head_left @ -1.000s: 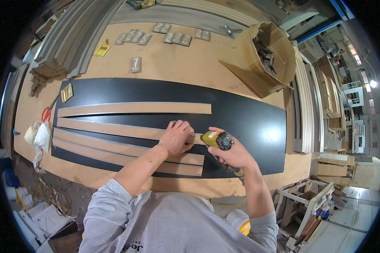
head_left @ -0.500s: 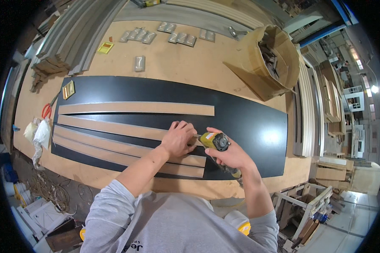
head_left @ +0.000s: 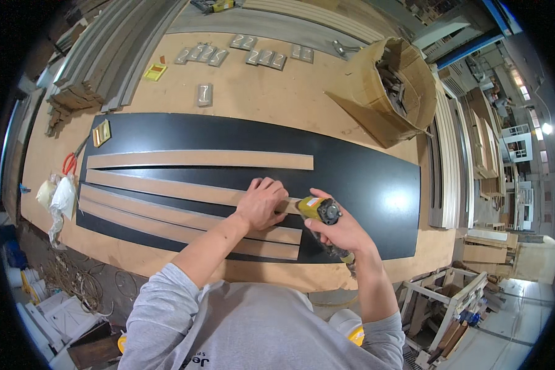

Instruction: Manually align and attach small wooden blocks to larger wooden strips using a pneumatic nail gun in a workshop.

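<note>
My right hand (head_left: 345, 231) grips a yellow-and-black power tool, which looks like a nail gun (head_left: 319, 211). Its front end points left, at the right end of the second tan strip (head_left: 185, 187). Closed over that same strip, just left of the tool, is my left hand (head_left: 262, 202); its fingertips are partly hidden. Beyond my hands lies another tan, grey-edged strip (head_left: 203, 160). Nearer to me, two more strips lie side by side, the nearest (head_left: 265, 249) reaching under my left forearm. All rest on a long black panel (head_left: 370, 191).
Along the back of the table (head_left: 290, 86) are several small grey plates (head_left: 266, 58). A cardboard bucket (head_left: 376, 92) stands at the right rear, near a hammer (head_left: 345, 47). Red-handled pliers (head_left: 69, 161) and white bags (head_left: 61, 196) lie left; stacked boards (head_left: 95, 68) rise behind.
The nail gun and my right hand have shifted slightly right and toward me, showing more of the strip's end. My left hand stays on the strip.
</note>
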Demonstrator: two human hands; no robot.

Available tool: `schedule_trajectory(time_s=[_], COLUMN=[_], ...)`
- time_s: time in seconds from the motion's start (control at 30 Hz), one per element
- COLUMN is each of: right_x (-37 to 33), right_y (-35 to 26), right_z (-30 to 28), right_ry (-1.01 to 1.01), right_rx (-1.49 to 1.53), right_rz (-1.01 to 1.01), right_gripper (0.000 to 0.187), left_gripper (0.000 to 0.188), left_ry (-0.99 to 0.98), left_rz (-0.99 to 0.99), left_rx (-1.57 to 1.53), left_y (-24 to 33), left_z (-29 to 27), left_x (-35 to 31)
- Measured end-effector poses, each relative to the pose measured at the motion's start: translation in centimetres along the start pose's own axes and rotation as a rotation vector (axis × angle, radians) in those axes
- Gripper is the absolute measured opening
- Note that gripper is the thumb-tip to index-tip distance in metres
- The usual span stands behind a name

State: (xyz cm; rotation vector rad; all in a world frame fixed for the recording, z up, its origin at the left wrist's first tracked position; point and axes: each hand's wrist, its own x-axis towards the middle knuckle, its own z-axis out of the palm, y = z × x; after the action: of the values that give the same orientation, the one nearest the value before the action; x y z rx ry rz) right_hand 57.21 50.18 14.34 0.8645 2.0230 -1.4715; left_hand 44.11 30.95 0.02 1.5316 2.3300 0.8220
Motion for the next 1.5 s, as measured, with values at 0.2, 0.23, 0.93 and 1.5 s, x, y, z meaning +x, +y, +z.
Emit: schedule_trajectory(time_s=[0.2, 0.23, 0.93, 1.5], right_x=[1.0, 1.2, 5.4, 5.3], right_y=[4.3, 5.1, 14.6, 13.7], right_z=[-1.4, -1.5, -0.4, -0.2], right_ry=[0.523, 0.525, 1.035, 1.037], right_rx=[-0.251, -0.246, -0.355, -0.296], right_rz=[-0.086, -0.084, -0.255, -0.27], right_gripper=[0.084, 0.084, 0.072, 0.073], left_gripper=[0.05, 0.051, 0.041, 0.051], left_ry=[-0.016, -0.019, 0.144, 0.507], left_rz=[-0.024, -0.027, -0.095, -0.928], left_rx=[0.017, 0.021, -0.035, -0.021], left_y=[0.5, 0.6, -1.5, -21.8], left_z=[-0.1, -0.3, -4.2, -11.3], left_x=[0.1, 0.1, 1.8, 7.7])
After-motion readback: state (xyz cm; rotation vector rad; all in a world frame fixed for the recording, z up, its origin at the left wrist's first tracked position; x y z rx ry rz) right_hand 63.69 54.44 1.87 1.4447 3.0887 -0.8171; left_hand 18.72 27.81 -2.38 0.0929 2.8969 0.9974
